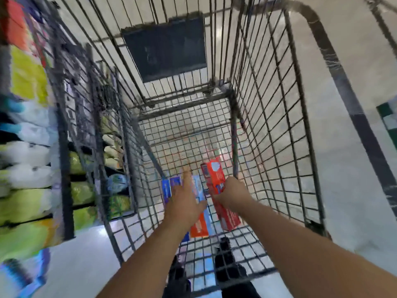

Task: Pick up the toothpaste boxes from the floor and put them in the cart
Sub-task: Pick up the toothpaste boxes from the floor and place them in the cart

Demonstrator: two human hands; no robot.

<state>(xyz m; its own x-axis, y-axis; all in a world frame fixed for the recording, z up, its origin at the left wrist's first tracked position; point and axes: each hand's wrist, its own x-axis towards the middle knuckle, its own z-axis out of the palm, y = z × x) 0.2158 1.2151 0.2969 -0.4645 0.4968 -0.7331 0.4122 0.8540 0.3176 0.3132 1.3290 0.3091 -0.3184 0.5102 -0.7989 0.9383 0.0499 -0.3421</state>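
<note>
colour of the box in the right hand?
Red, with white markings on the toothpaste box held by the right hand; head view.

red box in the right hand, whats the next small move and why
Probably lower the red box and let go: the right hand grips it just above the cart floor, beside boxes already lying under the open left hand.

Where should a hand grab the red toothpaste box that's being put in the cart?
Around the middle of the red toothpaste box, fingers across its narrow width, coming from above through the open top of the cart. It is long and slim and lies lengthwise; the right hand already grips it about there.
</note>
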